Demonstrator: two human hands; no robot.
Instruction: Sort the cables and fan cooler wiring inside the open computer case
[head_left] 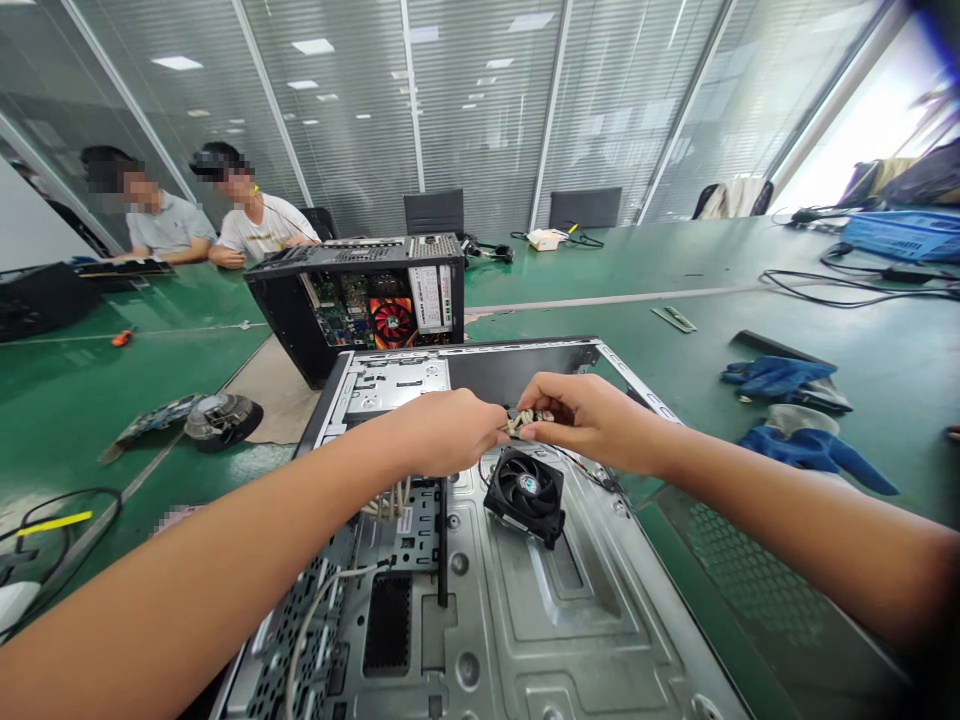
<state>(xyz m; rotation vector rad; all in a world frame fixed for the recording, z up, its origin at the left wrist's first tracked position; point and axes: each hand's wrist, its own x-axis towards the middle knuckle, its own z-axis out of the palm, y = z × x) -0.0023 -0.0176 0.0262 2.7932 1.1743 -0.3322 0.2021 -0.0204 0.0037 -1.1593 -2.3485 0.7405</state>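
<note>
A bundle of pale twisted cable [529, 420] runs between my two hands, above an open computer case [517, 620] lying on its side. My left hand [461, 430] is closed on the bundle's left end, its fingertips partly hidden. On the right end, my right hand [581, 420] pinches the cable between thumb and fingers. Just below them a black cooling fan [525, 490] rests tilted on the bare metal floor of the case. More pale cable [390, 500] hangs by the drive bay, under my left forearm.
Behind stands a second computer tower [360, 300] with a red fan inside. Blue gloves [787, 385] and a memory module [675, 319] lie to the right. A roll of tape [223, 420] sits at left. Two people [255, 215] sit across the green table [555, 275].
</note>
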